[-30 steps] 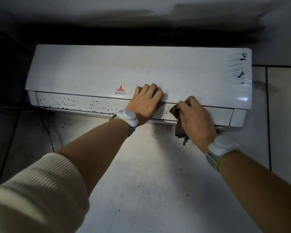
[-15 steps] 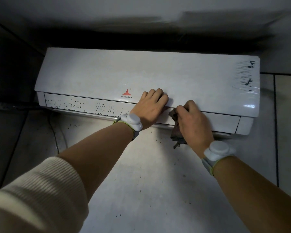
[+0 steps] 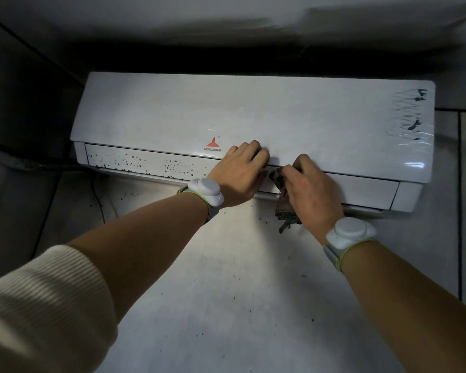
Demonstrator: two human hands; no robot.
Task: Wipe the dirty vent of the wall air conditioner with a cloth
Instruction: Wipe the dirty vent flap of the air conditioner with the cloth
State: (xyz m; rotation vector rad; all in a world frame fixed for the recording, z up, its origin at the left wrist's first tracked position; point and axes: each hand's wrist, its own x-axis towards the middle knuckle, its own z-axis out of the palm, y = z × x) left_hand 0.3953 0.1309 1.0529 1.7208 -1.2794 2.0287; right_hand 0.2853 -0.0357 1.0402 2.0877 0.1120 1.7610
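Air conditioner (image 3: pixel 253 117), white, wall-mounted. Its vent (image 3: pixel 145 164): black-speckled left of my hands. Right hand (image 3: pixel 311 192) clenched round brown cloth (image 3: pixel 284 203) against the vent; left hand (image 3: pixel 238 175) flat, fingers together, alongside.

Middle of the vent flap (image 3: pixel 151 164) being covered by both hands, most of the cloth (image 3: pixel 284 208) being hidden under the right hand (image 3: pixel 311 192), left fingertips being tucked out of sight.

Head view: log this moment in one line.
right hand: presses cloth on vent flap | left hand: flat on unit | dark spots: left of hands
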